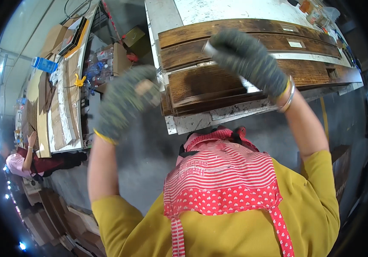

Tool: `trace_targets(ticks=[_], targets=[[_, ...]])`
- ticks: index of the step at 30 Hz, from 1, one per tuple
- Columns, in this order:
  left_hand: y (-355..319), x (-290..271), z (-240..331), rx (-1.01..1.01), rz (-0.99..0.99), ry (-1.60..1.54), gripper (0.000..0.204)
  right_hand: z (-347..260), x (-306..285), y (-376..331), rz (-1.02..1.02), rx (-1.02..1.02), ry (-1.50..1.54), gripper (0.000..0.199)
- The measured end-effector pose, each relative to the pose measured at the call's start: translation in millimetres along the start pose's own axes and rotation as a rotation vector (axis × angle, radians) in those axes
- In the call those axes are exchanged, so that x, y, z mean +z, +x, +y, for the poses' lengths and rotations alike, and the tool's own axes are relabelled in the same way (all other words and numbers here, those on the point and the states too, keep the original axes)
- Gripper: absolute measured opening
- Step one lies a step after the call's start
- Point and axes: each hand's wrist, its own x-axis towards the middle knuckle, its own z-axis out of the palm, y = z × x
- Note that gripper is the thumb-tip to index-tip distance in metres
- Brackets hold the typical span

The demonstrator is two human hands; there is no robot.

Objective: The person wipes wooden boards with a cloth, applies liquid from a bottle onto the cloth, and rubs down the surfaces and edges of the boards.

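My left hand [128, 103], in a dark camouflage-pattern glove, is raised just off the left end of the wooden boards. Motion smears its fingers, and a tan patch shows near them that I cannot identify. Above the boards, my right hand [250, 62] wears a matching glove, with its fingers curled. A small whitish bit [210, 48] shows at those fingertips, too blurred to name. Below lie long dark-stained boards: a far board [252, 26], a middle board [261, 43] with a pale rectangular inset, and a near board [295, 70] with a small square cutout, resting on other boards.
The boards lie on a white, stained worktable [231, 112]. Bottles and bags [319, 15] crowd its far right corner. To the left stands another bench [66, 107] with cardboard, a blue container [45, 64] and a yellow clamp [80, 80]. Another person [25, 160] works there.
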Motion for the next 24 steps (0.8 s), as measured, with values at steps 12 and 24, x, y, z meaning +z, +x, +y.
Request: trace_targets(ticks=[12, 24], targets=[[-40.3, 120.6, -12.0, 0.254, -0.112, 0.895, 0.035, -25.7, 64.0, 61.6, -0.922, -0.514, -0.306, 0.029], [-35.4, 122.0, -8.9, 0.313, -0.061, 0.957, 0.032, -11.2, 70.2, 73.1, -0.461, -0.189, -0.484, 0.023]])
